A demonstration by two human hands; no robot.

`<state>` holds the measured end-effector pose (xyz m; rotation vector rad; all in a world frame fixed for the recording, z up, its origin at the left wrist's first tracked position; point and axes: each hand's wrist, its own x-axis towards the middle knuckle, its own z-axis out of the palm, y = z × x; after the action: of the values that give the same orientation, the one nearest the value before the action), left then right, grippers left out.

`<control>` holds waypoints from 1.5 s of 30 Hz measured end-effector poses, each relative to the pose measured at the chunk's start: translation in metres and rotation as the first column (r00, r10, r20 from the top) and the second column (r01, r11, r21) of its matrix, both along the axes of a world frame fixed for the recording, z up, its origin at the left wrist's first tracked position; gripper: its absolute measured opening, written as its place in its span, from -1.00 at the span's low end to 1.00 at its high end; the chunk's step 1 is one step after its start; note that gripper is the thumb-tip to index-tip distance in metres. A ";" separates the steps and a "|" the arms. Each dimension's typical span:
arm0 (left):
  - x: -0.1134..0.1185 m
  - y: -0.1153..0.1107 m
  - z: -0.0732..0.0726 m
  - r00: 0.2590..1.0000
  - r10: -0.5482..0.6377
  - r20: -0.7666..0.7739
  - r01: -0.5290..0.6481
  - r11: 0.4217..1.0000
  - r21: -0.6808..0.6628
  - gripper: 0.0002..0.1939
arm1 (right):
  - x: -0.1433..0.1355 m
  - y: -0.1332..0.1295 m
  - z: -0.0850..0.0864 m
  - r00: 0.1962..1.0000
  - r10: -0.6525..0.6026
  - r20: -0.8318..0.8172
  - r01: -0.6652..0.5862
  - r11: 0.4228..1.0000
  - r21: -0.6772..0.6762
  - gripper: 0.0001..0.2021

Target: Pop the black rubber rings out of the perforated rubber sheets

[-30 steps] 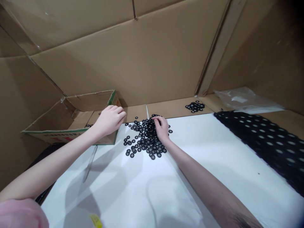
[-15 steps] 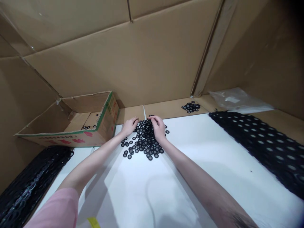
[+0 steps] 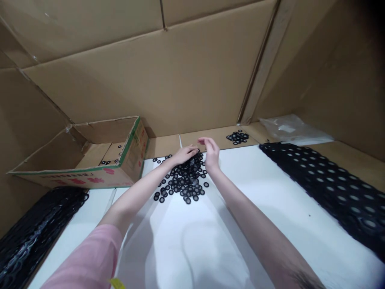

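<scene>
- Both hands are at the pile of black rings: our left hand lies flat on its far left edge with the fingers stretched out and loose, and we cannot tell if it holds a ring.
- Our right hand stands just above the far right edge of the pile, fingers half curled and apart; we cannot tell if something is between the fingertips.
- We see the pile lying on the white sheet, near its far edge, with some single rings scattered around it.
- Left of the pile stands an open cardboard box with a few rings inside.
- A smaller heap of rings lies on the cardboard ledge behind, well apart from our hands.
- A black punched mat lies on the right, a clear plastic bag behind it, and another dark heap on the left.
</scene>
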<state>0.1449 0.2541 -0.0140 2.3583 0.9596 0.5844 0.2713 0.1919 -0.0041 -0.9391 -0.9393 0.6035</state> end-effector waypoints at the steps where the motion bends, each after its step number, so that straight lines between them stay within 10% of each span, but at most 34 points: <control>1: -0.001 -0.001 -0.001 1.000 -0.011 -0.003 0.011 1.000 -0.016 -0.61 | 0.005 0.003 -0.002 1.000 -0.016 0.001 0.016 1.000 -0.005 -0.76; 10: -0.046 -0.033 0.011 0.978 -0.032 0.207 0.062 0.989 -0.136 -0.56 | 0.030 0.012 -0.041 0.969 0.100 0.225 -0.059 0.982 -0.182 -0.77; 18: -0.026 0.007 -0.007 0.985 0.091 0.144 -0.073 0.989 -0.130 -0.51 | 0.024 0.007 -0.049 0.943 0.183 0.279 -0.122 0.968 -0.220 -0.75; 32: -0.035 -0.033 0.010 0.999 -0.021 0.026 0.021 1.000 0.005 -0.51 | 0.008 0.012 -0.033 0.965 0.206 -0.162 -0.238 0.947 -0.217 -0.55; 37: -0.016 -0.057 0.016 0.975 -0.087 -0.206 0.103 0.993 0.065 0.01 | 0.009 0.016 -0.032 0.935 0.169 -0.311 -0.211 0.971 -0.108 -0.54; 40: -0.011 -0.062 0.018 0.962 -0.089 -0.257 0.114 0.990 0.081 0.12 | 0.015 0.019 -0.032 0.996 0.082 -0.023 -0.084 0.987 -0.135 -0.48; 45: -0.031 -0.049 0.014 0.960 0.063 -0.273 -0.028 0.991 0.131 -0.29 | 0.030 0.014 -0.036 0.907 0.058 0.416 0.010 0.987 -0.160 -0.58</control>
<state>0.1135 0.2053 -0.0005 2.5848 1.1304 0.3452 0.3017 0.2055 -0.0406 -1.2321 -1.3033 0.5094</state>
